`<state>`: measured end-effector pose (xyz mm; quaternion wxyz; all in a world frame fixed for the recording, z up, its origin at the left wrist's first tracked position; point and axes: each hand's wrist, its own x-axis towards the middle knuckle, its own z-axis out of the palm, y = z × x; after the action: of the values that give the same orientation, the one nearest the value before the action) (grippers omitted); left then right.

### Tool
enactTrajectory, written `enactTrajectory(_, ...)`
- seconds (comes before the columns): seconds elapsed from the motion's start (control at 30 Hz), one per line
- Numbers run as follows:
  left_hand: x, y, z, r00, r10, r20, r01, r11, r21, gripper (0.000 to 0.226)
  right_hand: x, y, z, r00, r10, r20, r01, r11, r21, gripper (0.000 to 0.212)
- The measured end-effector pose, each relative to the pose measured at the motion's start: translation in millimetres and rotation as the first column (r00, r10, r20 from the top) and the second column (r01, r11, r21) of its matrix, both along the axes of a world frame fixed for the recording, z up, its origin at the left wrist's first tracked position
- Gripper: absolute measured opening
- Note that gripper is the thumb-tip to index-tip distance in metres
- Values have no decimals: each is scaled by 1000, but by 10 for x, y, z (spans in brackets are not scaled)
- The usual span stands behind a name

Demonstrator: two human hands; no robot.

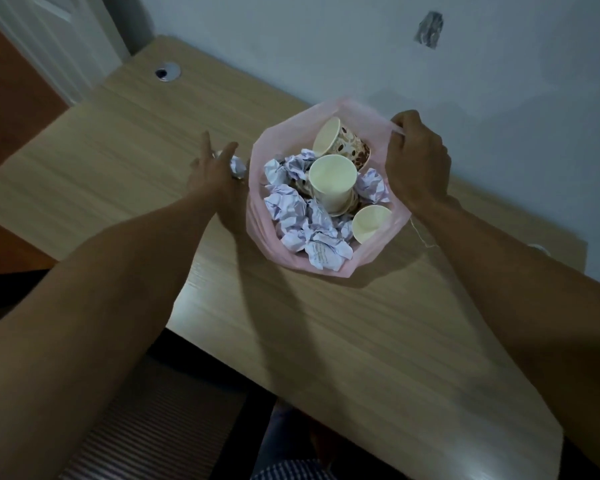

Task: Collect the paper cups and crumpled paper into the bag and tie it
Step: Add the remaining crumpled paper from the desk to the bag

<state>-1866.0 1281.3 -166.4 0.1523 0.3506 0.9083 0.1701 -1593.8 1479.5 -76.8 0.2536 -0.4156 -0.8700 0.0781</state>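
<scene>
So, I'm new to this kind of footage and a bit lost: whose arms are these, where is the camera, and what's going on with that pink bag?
No machine here: a person wears a camera on the head, looking down at their own arms. They stand over a wooden desk. On it sits an open pink plastic bag holding paper cups and crumpled paper. The right hand pinches the bag's rim, holding it open. The left hand, fingers spread, is at one last paper ball beside the bag; whether it already grips it is unclear. The bag is not yet tied.
</scene>
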Motion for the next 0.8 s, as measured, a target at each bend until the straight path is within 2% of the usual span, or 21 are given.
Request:
enactTrajectory(0.07,-46,65,-111,1000,-13,-8,13,999,-31,66,-4,11,-13,1000,14,10,-15,1000,16,23)
enactTrajectory(0.17,0,110,-181,998,60,-12,-60,998,37,50,4,25,-8,1000,9,19,-9,1000,-5,23)
enactTrajectory(0.23,80,135,-117,982,184,38,-188,963,194,46,12,19,8,999,10,33,-9,1000,-28,24)
enactTrajectory(0.3,197,163,56,960,269,83,-278,857,434,50,24,0,59,999,5,43,-3,998,-63,25)
enactTrajectory(0.37,349,208,328,956,289,54,-261,750,607,58,33,-20,145,999,10,52,-4,993,-119,28)
enactTrajectory(0.43,547,276,623,979,198,43,-174,706,686,62,46,-31,235,998,17,54,-7,983,-183,31)
enactTrajectory(0.53,862,452,941,999,-36,4,23,723,691,64,77,-38,325,1000,0,27,7,967,-255,35)
enactTrajectory(0.63,1141,674,1109,957,-291,-21,239,742,626,66,119,2,371,998,-50,-34,36,946,-321,31)
enactTrajectory(0.7,1304,794,1147,918,-391,-73,362,744,562,67,141,66,382,995,-80,-58,55,935,-352,22)
enactTrajectory(0.8,1406,898,1082,862,-452,-229,507,763,400,81,170,151,371,984,-127,-122,69,916,-395,13)
